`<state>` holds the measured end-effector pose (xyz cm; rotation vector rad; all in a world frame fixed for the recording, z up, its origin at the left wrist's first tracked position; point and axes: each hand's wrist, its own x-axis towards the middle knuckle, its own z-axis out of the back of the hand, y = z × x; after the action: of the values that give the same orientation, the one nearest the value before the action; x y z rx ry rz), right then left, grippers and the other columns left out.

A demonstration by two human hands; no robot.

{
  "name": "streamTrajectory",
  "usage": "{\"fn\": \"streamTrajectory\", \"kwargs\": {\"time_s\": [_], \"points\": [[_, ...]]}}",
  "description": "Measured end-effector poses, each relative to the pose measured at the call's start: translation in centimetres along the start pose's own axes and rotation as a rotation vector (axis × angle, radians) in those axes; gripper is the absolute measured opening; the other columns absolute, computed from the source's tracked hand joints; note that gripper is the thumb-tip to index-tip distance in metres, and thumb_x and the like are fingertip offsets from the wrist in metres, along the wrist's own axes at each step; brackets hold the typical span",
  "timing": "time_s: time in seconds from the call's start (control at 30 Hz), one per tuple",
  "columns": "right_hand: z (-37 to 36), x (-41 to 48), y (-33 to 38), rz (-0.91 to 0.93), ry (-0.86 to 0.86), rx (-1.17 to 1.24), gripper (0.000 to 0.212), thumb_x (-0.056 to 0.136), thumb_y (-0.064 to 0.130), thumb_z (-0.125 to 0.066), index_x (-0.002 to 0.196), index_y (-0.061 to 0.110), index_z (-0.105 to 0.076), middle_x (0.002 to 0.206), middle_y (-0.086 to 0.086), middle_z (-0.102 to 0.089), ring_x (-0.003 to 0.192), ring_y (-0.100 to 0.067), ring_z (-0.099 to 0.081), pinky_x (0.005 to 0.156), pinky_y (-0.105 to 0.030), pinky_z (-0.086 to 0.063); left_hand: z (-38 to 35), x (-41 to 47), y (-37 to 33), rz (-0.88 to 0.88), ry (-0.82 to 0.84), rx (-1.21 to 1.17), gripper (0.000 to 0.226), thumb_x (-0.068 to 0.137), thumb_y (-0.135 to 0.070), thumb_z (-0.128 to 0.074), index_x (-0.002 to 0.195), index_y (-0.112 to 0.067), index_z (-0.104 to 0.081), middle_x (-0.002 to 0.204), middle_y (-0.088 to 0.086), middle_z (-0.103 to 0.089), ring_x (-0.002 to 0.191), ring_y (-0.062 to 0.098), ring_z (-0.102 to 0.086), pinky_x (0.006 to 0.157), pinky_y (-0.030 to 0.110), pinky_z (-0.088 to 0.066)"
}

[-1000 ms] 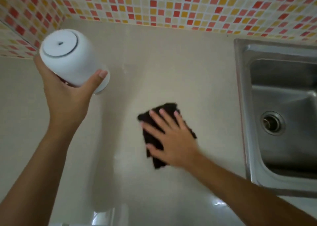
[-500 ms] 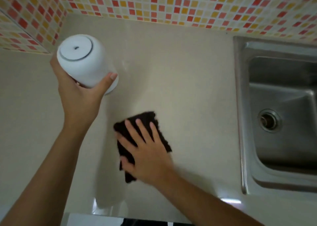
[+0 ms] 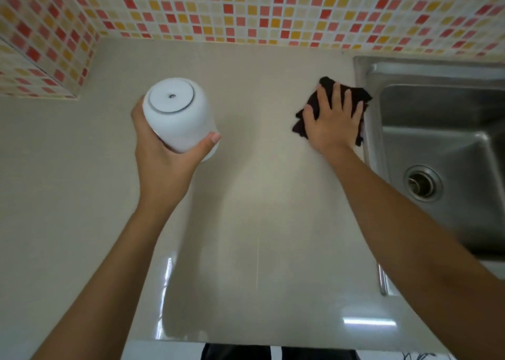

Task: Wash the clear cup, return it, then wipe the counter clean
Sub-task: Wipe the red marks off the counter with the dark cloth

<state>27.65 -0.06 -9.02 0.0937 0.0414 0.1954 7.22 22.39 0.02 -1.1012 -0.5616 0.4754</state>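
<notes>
Beige counter mid-wipe: right hand, fingers spread, presses a dark cloth flat beneath it; left hand grips a white container aloft. No clear cup visible.

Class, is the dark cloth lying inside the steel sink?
No: the dark cloth lies flat on the beige counter under the right hand, beside the steel sink.

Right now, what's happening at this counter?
A person is wiping the beige counter. The right hand presses a dark folded cloth flat beside the stainless steel sink. The left hand holds a white rounded container tilted, lifted off the counter, out of the cloth's way.
</notes>
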Motion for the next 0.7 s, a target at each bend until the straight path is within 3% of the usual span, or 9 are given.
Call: {"fn": "streamTrajectory", "kwargs": {"time_s": [0.1, 0.2, 0.33, 0.47, 0.6, 0.7], "points": [[-0.2, -7.3, 1.7, 0.197, -0.024, 0.027, 0.06, 0.095, 0.052, -0.027, 0.15, 0.029, -0.028, 0.158, -0.008, -0.024, 0.145, -0.033, -0.019, 0.117, -0.054, -0.008, -1.3, -0.7, -0.2, 0.013, 0.014, 0.0, 0.098, 0.065, -0.043, -0.087, 0.141, -0.017, -0.031, 0.139, -0.003, -0.048, 0.126, 0.009, -0.051, 0.105, 0.042, -0.046], [0.4, -19.5, 1.8, 0.422, 0.064, 0.092, 0.063, 0.094, 0.052, -0.038, 0.151, 0.032, -0.024, 0.16, -0.003, -0.018, 0.147, -0.029, -0.013, 0.117, -0.054, -0.011, -3.1, -1.3, -0.6, 0.022, 0.056, -0.009, 0.097, 0.064, -0.039, -0.089, 0.14, -0.023, -0.031, 0.138, -0.007, -0.048, 0.124, 0.006, -0.051, 0.103, 0.04, -0.048], [0.7, -30.0, -2.6, 0.581, 0.158, 0.071, 0.07, 0.087, 0.055, -0.048, 0.15, 0.037, -0.025, 0.16, 0.003, -0.019, 0.147, -0.024, -0.018, 0.112, -0.054, -0.021, -5.7, -2.1, -1.3, 0.05, 0.122, -0.041, 0.097, 0.062, -0.035, -0.089, 0.139, -0.023, -0.032, 0.135, -0.011, -0.049, 0.121, 0.001, -0.052, 0.102, 0.025, -0.047], [1.2, -25.7, -5.9, 0.458, 0.18, 0.058, 0.067, 0.09, 0.056, -0.045, 0.15, 0.038, -0.023, 0.16, 0.002, -0.017, 0.148, -0.022, -0.013, 0.115, -0.054, -0.018, -7.9, -2.8, -0.9, 0.039, 0.168, -0.069, 0.095, 0.061, -0.033, -0.09, 0.137, -0.023, -0.033, 0.133, -0.009, -0.05, 0.121, 0.002, -0.051, 0.101, 0.021, -0.045], [1.2, -20.2, -5.2, 0.222, 0.112, 0.007, 0.062, 0.095, 0.057, -0.031, 0.152, 0.034, -0.019, 0.161, -0.001, -0.013, 0.149, -0.025, -0.008, 0.118, -0.051, -0.008, -9.6, -3.9, -0.6, 0.008, 0.203, -0.076, 0.092, 0.062, -0.032, -0.091, 0.133, -0.029, -0.033, 0.131, -0.011, -0.048, 0.121, 0.0, -0.05, 0.101, 0.021, -0.045], [0.9, -19.5, -4.5, 0.161, 0.096, 0.003, 0.061, 0.096, 0.057, -0.027, 0.152, 0.033, -0.019, 0.161, -0.002, -0.013, 0.149, -0.026, -0.007, 0.118, -0.051, -0.007, -10.7, -4.2, -0.7, -0.009, 0.208, -0.088, 0.091, 0.062, -0.034, -0.091, 0.131, -0.03, -0.032, 0.13, -0.012, -0.047, 0.122, 0.001, -0.049, 0.102, 0.024, -0.045]]}}
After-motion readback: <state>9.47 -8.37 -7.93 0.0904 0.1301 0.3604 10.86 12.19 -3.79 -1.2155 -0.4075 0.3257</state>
